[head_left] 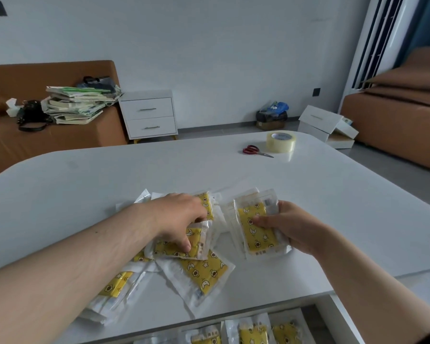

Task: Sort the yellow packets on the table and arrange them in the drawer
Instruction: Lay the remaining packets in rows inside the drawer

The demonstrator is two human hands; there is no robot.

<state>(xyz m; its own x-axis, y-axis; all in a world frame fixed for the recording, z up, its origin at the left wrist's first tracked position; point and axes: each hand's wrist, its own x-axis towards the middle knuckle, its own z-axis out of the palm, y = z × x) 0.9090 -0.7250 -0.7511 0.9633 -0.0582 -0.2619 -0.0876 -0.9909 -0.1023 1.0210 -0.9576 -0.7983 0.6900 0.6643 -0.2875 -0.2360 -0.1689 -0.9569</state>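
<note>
**Yellow packets being sorted above an open drawer**

Head view: a stack of yellow packets (256,229) is being held upright just above the white table (159,170) by the right hand (286,227). The thumb is being pressed across the front packet and the fingers are being curled round the back of the stack.

To its left, a single yellow packet (201,240) is being pinched by the left hand (181,219). The thumb is being laid on its printed face while the bent fingers are being hooked over its far edge. This packet is being kept on top of the loose packets (204,271), which are being left scattered and overlapping along the near side of the table, some hidden under the left forearm.

Below the near table edge, an open drawer (338,316) is being shown only in part, and a row of packets (253,333) is being kept inside it side by side.

At the far right of the table, red-handled scissors (255,150) are being kept just beside a roll of clear tape (281,141). Beyond the table, a white nightstand (149,117) is being flanked by a brown sofa (60,135) on which a pile of books (77,105) is being stored.
</note>
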